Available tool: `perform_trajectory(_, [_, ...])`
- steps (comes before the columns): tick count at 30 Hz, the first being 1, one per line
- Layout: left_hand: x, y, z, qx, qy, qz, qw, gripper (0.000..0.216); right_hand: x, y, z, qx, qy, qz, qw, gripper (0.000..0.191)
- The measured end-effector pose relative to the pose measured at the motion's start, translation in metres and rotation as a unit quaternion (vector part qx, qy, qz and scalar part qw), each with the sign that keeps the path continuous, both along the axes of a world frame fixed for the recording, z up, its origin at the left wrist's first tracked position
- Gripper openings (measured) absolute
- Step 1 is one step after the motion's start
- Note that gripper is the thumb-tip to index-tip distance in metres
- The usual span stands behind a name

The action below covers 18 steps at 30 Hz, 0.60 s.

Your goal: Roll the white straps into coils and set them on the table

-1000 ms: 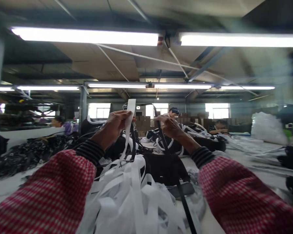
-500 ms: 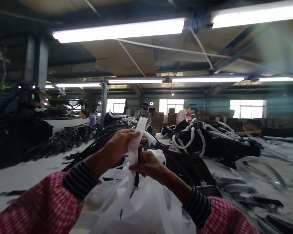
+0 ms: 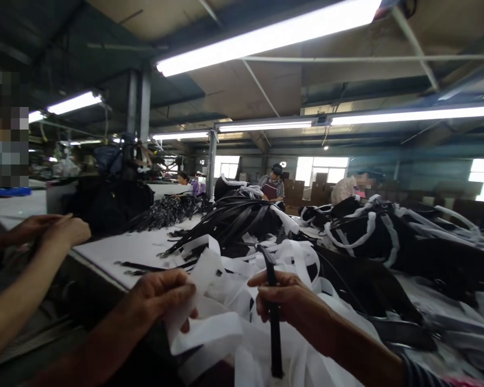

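Observation:
My left hand is closed in a pinch on a white strip, which rises past the fingertips and curls down below them. To its right, my right hand grips a black strap between thumb and fingers. The strap stands roughly upright, its top end bent over. Beneath and around both hands lies a loose tangle of white strips. My two hands are apart.
At the left, a co-worker's hands are close by the table edge. Black straps are heaped ahead. Black bags with white-wrapped handles lie to the right. Another person is across the table.
My hands have moved apart; the white strip is now only in my left hand, the black strap in my right. The view has turned left, bringing in a co-worker's hands.

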<state>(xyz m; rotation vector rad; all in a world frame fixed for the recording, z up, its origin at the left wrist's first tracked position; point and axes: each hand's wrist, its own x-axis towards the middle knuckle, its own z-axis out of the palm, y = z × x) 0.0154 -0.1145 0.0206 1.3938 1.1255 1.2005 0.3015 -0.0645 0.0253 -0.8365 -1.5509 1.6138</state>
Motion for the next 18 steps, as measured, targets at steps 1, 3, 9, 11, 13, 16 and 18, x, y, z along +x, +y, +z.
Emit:
perform_trajectory(1, [0.004,-0.010,-0.008,-0.017,0.004,-0.008,1.000,0.043,-0.004,-0.010,0.003,-0.005,0.008,0.001,1.000,0.035])
perform_trajectory(3, [0.017,-0.027,-0.025,-0.027,-0.002,-0.006,1.000,0.043,-0.010,-0.031,0.006,-0.008,0.021,-0.001,1.000,0.037])
perform_trajectory(9, [0.057,-0.058,-0.070,-0.040,-0.044,-0.008,0.998,0.046,-0.012,-0.082,-0.016,-0.110,0.018,-0.087,0.990,0.056])
perform_trajectory(11, [0.068,-0.062,-0.083,-0.050,-0.063,-0.019,0.997,0.047,-0.014,-0.093,-0.027,-0.144,0.019,-0.078,0.986,0.064])
perform_trajectory(13, [0.075,-0.065,-0.092,-0.048,-0.074,-0.029,0.996,0.047,-0.017,-0.102,-0.035,-0.145,0.022,-0.075,0.986,0.062])
perform_trajectory(16, [0.075,-0.069,-0.099,-0.045,-0.078,-0.030,0.996,0.046,-0.021,-0.109,-0.042,-0.116,0.035,-0.101,0.987,0.051])
perform_trajectory(18, [0.070,-0.071,-0.099,-0.053,-0.087,-0.025,0.994,0.046,-0.022,-0.112,-0.045,-0.104,0.043,-0.098,0.989,0.050])
